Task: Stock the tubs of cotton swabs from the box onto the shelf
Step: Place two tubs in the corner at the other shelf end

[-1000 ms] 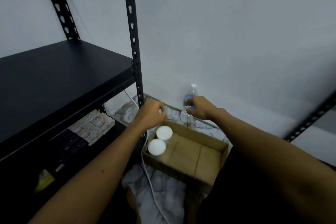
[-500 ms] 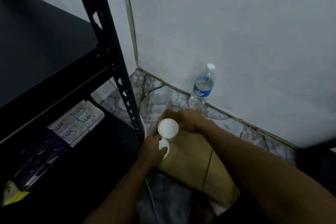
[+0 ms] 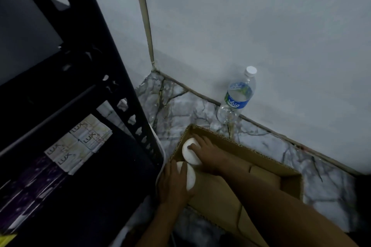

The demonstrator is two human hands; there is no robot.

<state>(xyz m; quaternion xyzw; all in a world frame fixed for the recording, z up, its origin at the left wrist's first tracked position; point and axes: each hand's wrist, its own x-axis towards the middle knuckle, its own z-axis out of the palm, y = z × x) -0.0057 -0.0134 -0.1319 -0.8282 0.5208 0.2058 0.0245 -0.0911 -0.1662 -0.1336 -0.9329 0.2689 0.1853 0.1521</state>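
Note:
An open cardboard box [image 3: 267, 164] sits on the marble floor beside the black shelf [image 3: 66, 78]. Two white-lidded tubs of cotton swabs stand in its left end. My right hand [image 3: 208, 156] lies over the farther tub [image 3: 188, 153], fingers wrapped on its lid. My left hand [image 3: 172, 182] grips the nearer tub [image 3: 190, 176] from the left side. Both tubs are still inside the box. Their bodies are hidden by the hands and the box wall.
A clear water bottle [image 3: 237, 96] with a blue label stands against the wall behind the box. Soap packs [image 3: 80, 144] lie on the low shelf board. A black upright post [image 3: 112, 78] rises between shelf and box. A white cable [image 3: 158, 144] runs by the post.
The view has dropped closer to the box. My right hand came from the box rim onto the farther tub, and my left hand closed around the nearer tub.

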